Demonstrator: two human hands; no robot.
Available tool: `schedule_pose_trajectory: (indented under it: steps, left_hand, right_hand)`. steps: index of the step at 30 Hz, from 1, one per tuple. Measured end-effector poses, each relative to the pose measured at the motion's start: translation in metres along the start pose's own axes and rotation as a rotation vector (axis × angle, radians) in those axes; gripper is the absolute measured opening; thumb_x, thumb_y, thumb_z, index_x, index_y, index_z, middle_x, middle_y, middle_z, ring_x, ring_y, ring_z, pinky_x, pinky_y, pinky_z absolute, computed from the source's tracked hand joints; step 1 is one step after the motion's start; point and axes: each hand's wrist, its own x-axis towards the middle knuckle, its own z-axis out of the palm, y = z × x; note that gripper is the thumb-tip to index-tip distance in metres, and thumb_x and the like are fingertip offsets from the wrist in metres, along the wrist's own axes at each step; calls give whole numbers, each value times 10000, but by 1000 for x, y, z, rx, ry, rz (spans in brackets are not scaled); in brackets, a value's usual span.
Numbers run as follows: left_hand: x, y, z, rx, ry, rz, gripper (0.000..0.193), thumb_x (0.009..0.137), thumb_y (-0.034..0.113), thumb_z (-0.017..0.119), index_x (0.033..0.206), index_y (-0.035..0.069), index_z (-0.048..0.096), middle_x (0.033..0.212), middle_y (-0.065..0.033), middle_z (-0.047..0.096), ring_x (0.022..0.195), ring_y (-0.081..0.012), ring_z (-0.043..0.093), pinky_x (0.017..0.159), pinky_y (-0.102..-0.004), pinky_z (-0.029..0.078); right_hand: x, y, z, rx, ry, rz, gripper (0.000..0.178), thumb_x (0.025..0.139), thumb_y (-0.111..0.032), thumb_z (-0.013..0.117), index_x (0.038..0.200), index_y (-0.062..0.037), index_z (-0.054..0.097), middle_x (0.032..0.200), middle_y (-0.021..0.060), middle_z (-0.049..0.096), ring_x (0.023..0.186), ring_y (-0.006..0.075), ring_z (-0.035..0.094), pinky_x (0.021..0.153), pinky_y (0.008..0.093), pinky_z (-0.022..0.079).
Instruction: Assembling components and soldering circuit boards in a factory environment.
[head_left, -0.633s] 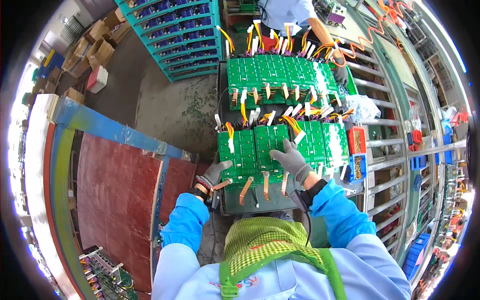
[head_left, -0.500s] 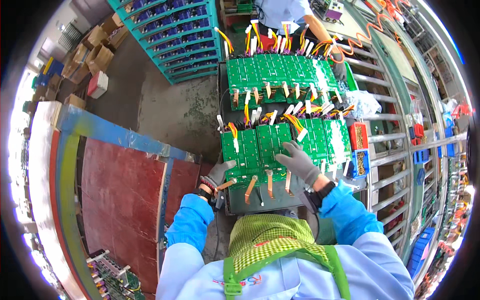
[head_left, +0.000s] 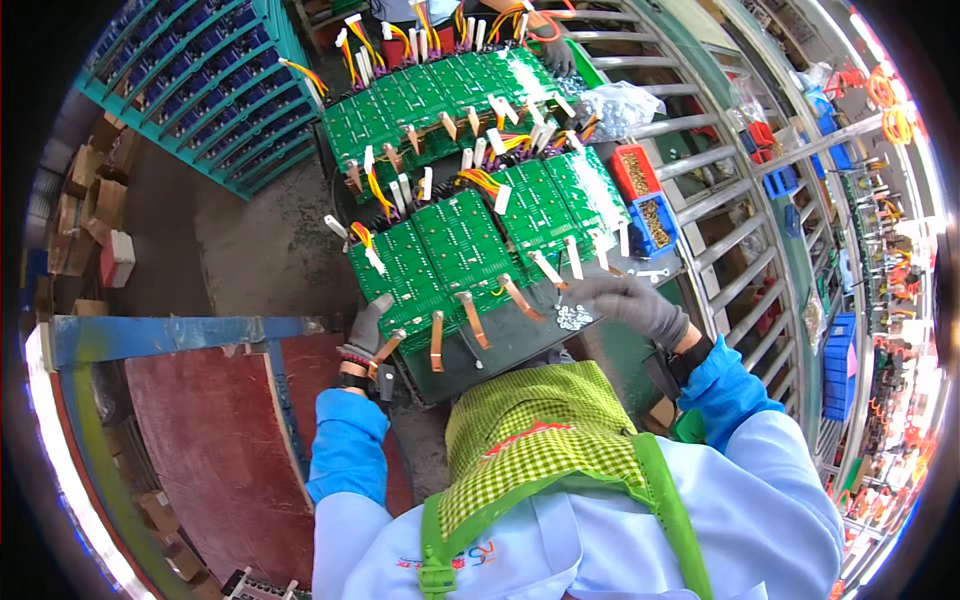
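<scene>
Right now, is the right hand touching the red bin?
Apart: the head view shows a clear gap, with the blue bin between the right hand and the red bin.

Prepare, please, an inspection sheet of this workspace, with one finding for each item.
Surface: dark tabletop, showing along the near edge.
Work items: green circuit boards in two rows; copper strips along their near edges.
Clutter: small pale pieces beside the right hand; red bin and blue bin with brass-coloured parts; plastic bag.
Hands: left hand touches the near row's leftmost board; right hand's contact unclear.
Cables: yellow-and-red wire bundles with white connectors at both rows' far edges; orange coil.
Surroundings: teal rack, roller bars, another person's gloved hand.
</scene>
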Motion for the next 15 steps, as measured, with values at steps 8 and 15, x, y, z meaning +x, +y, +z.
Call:
schedule_pose_trajectory:
  steps: [8, 15]
  left_hand:
    - [-18, 48, 9, 658, 16, -15, 495, 899, 340, 619, 1256, 4, 548, 1175, -87, 626, 1043, -174, 590, 960, -314, 439]
    - [-57, 64, 25, 454, 336, -245, 452, 1011, 202, 427, 1451, 116, 369, 1189, -91, 634, 1041, -182, 610, 907, -324, 500]
  right_hand:
    - [-23, 55, -101, -877, 446, 421, 294, 860, -252, 638, 982, 10, 691, 821, 103, 704, 767, 171, 652, 711, 314, 504]
    - [-43, 73, -132, -206, 590, 102, 280, 890, -244, 612, 842, 22, 685, 679, 26, 608, 620, 95, 533, 582, 256, 411]
